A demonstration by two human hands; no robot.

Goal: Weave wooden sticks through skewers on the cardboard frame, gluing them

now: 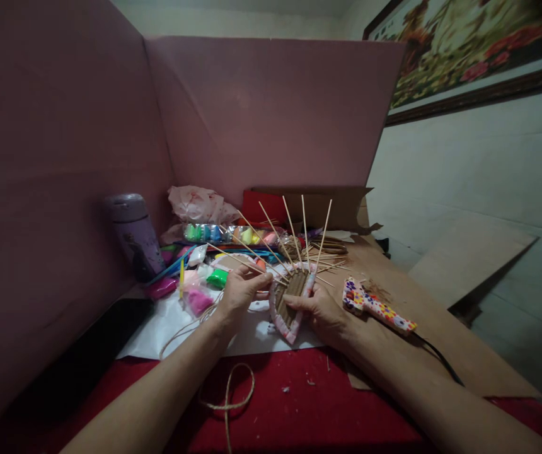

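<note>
My right hand point(325, 309) grips a half-oval piece of corrugated cardboard point(284, 304), with the thumb pressed on its bare brown face. Pink and white patterned edging runs around its rim. Several thin wooden sticks point(304, 227) fan out from its upper edge. At the left side of the fan, my left hand point(242, 291) has its fingers closed around the lower end of a wooden stick point(233, 256), beside the rim. Whether the fingers also hold anything else is hidden. Jute twine point(227, 403) loops over the red cloth and runs up near the left wrist.
A flower-patterned glue gun point(377, 306) with a black cord lies on brown cardboard point(441, 353) at right. Bags of coloured clay point(200, 301), a purple bottle point(135, 236) and a black flat object point(115, 328) are at left. Loose sticks point(330, 258) lie behind the hands.
</note>
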